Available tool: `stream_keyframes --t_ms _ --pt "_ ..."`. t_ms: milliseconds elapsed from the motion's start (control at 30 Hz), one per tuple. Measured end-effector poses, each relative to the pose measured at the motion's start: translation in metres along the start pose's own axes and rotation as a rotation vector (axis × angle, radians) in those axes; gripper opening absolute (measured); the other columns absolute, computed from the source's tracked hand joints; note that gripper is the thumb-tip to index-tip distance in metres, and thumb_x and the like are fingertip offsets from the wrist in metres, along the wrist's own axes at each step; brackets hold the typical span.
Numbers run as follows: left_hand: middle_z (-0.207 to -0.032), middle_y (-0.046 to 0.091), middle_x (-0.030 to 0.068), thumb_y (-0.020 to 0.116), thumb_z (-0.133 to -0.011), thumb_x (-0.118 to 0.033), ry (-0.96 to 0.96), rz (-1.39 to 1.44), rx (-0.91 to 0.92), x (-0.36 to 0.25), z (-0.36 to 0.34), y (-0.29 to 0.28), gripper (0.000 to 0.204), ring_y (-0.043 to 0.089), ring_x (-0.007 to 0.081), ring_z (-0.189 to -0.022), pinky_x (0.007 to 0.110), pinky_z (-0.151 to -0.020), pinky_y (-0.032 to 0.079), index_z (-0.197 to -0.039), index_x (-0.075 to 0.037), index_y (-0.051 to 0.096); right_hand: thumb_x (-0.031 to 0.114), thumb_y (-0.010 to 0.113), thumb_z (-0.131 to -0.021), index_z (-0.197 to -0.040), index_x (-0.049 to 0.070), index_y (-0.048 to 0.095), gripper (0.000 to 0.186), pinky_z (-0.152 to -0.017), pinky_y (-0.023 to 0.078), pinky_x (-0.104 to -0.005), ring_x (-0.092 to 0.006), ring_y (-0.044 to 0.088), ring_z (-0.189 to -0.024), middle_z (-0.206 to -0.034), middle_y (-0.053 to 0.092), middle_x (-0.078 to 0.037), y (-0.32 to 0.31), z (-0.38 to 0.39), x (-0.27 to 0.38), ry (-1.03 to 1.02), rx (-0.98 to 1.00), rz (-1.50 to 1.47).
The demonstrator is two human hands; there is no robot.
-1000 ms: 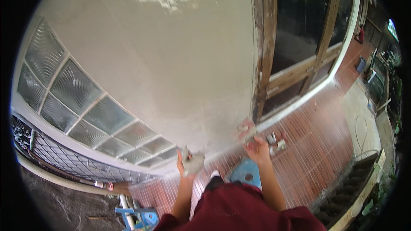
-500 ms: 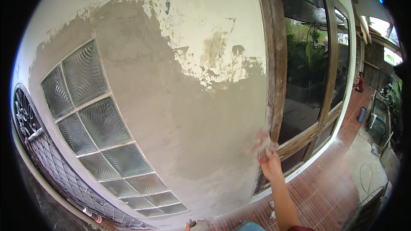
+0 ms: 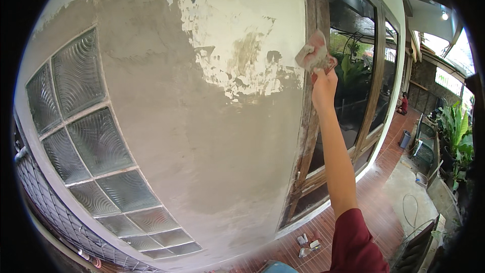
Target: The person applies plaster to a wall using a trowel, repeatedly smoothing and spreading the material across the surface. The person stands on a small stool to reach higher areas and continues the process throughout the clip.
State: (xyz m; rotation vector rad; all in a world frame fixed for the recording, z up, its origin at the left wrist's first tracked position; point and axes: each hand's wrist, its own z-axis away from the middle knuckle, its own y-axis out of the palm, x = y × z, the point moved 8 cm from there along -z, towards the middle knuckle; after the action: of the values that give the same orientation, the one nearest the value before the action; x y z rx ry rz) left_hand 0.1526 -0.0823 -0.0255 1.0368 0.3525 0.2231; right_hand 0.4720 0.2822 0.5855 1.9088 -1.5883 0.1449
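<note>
My right arm reaches up in a dark red sleeve. The right hand (image 3: 324, 88) is closed on a folded reddish sheet (image 3: 316, 53) smeared pale grey; I cannot tell whether it is cloth or sandpaper. The sheet is in front of the weathered wooden door frame (image 3: 309, 101), near the wall's right edge; whether it touches the frame is unclear. To its left spreads the wall, coated with grey-brown plaster (image 3: 227, 151) below and bare cream paint (image 3: 227, 10) above, with a ragged border between them. My left hand is out of view.
Glass blocks (image 3: 101, 139) fill the left part of the wall. Dark glass doors (image 3: 353, 86) stand at the right. Small items (image 3: 308, 245) lie on the red tiled floor (image 3: 343, 230). A person (image 3: 403, 104) crouches far off, near a grey bin (image 3: 405, 139).
My right hand has risen along the door frame with the reddish sheet. The view has shifted, and my left hand with a grey object has left the lower edge.
</note>
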Motion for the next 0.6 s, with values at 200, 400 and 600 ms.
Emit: stream_keyframes --t_ms 200,400,600 --pt "-0.098 0.065 0.0086 0.064 -0.084 -0.036 -0.002 -0.004 -0.029 -0.004 -0.007 0.001 0.027 0.060 0.0266 -0.098 0.048 -0.094 0.045 -0.097 -0.011 0.063 -0.001 0.043 -0.082 -0.123 0.001 0.056 0.043 -0.068 0.043 -0.0254 -0.0120 0.051 -0.070 -0.090 0.061 -0.010 0.021 -0.025 0.042 -0.422 -0.033 0.416" --pt "-0.098 0.065 0.0088 0.064 -0.084 -0.034 -0.008 -0.018 -0.042 -0.007 -0.013 0.004 0.027 0.060 0.0267 -0.097 0.048 -0.094 0.045 -0.097 -0.011 0.063 -0.006 0.042 -0.082 -0.130 0.004 0.052 0.050 -0.089 0.046 -0.0299 -0.0238 0.062 -0.106 -0.118 0.061 -0.020 0.063 -0.030 0.055 -0.824 0.010 0.657" --pt "-0.098 0.065 0.0089 0.065 -0.084 -0.033 0.005 -0.036 -0.057 -0.012 -0.015 0.006 0.026 0.060 0.0268 -0.097 0.047 -0.094 0.046 -0.097 -0.011 0.063 -0.009 0.044 -0.079 -0.129 0.007 0.053 0.053 -0.096 0.044 -0.0320 -0.0286 0.055 -0.117 -0.126 0.057 -0.017 0.069 -0.045 0.040 -0.890 0.015 0.658"
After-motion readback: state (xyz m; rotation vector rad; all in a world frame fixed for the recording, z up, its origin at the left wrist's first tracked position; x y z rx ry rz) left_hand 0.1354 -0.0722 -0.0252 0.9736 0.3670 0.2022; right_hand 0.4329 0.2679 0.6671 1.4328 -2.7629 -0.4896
